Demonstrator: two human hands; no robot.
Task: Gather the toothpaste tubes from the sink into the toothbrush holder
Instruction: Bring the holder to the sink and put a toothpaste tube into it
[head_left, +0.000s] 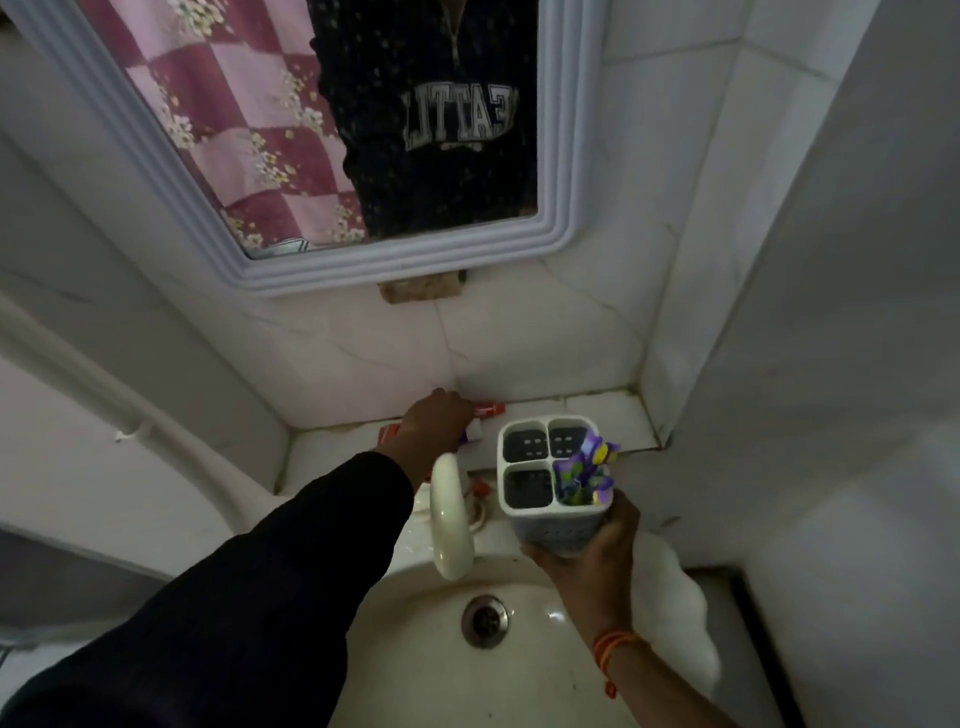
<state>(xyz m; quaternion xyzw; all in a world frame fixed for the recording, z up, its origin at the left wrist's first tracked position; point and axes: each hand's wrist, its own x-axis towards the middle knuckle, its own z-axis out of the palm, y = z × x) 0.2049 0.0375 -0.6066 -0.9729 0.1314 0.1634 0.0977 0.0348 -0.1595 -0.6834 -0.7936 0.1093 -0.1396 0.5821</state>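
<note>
My right hand (587, 545) grips the base of a white toothbrush holder (556, 499) with four compartments, held above the sink (540, 670). Purple and yellow artificial flowers (587, 473) fill its right front compartment; the other three look empty. My left hand (434, 423), in a dark sleeve, reaches to the ledge behind the tap and covers red and white toothpaste tubes. One tube's end (491, 409) sticks out to the right of the fingers, another red end (389, 431) shows on the left. A white and purple tube tip (472, 434) sits under the fingers.
A cream tap spout (452, 525) stands between my arms, over the drain (485, 621). The tiled ledge (613, 415) runs along the back wall, boxed in by tiled walls on both sides. A framed mirror (363, 156) hangs above. A pale cloth (670, 597) lies at the sink's right.
</note>
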